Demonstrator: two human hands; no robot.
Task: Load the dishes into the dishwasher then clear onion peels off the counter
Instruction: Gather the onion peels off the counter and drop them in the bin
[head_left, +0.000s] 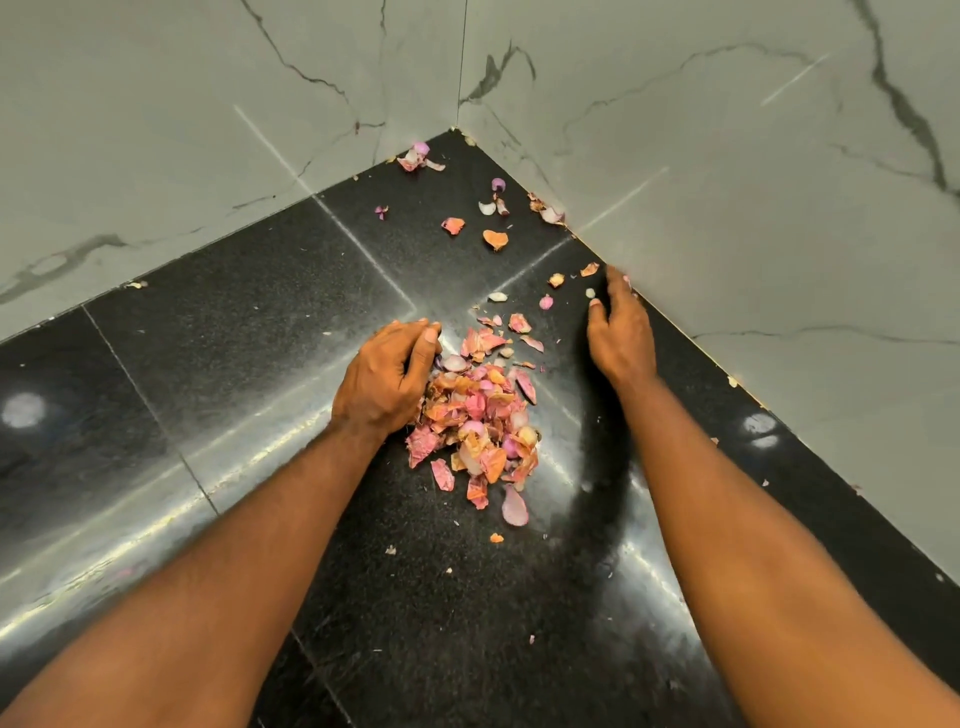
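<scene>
A heap of pink and orange onion peels (480, 421) lies on the black granite counter (234, 322) in front of me. My left hand (387, 374) sits at the heap's left edge, its fingers curled over some of the peels. My right hand (618, 327) lies flat on the counter beside the right wall, fingers stretched toward a few small bits. More loose peels (493, 239) are scattered farther back, and some lie in the far corner (415, 156).
Grey marble-look walls (753, 208) close the counter on the left and right and meet in a corner at the back. Tiny peel crumbs (389, 550) dot the counter nearer to me. No dishes or dishwasher are in view.
</scene>
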